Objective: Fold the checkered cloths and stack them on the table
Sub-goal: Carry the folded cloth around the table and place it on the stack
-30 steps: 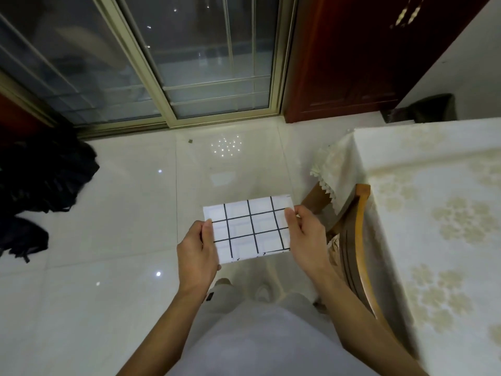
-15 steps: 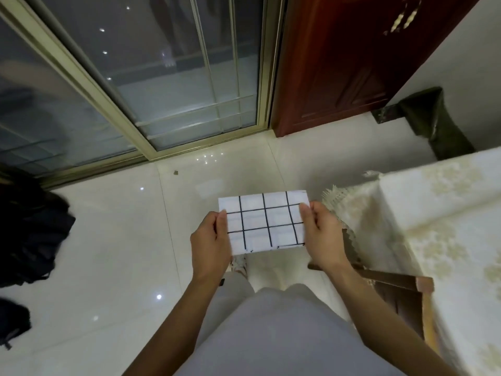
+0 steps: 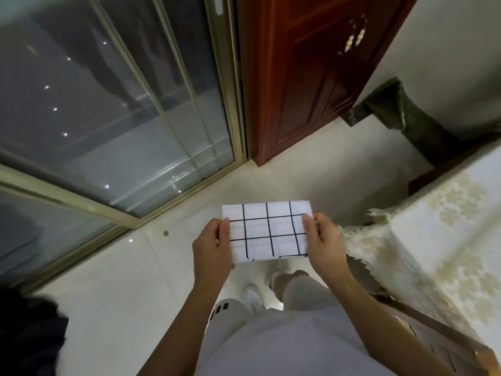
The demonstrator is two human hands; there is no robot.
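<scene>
A folded checkered cloth, white with a black grid, is held flat in mid-air over the pale tiled floor, just below the centre of the view. The left hand grips its left edge, thumb on top and fingers curled beneath; the right hand pinches its right edge the same way, thumb pressed on the upper face. Both forearms reach in from 6 o'clock, above pale shorts and white shoes. At 3 o'clock from the cloth, near but apart from it, stands the surface draped in a cream floral covering with a lace fringe, and a wooden chair sits at 5 o'clock against it. A glass sliding door fills 10 to 12 o'clock, a dark red wooden door stands at 1 o'clock, and a dark bin bag lies at 2 o'clock.
</scene>
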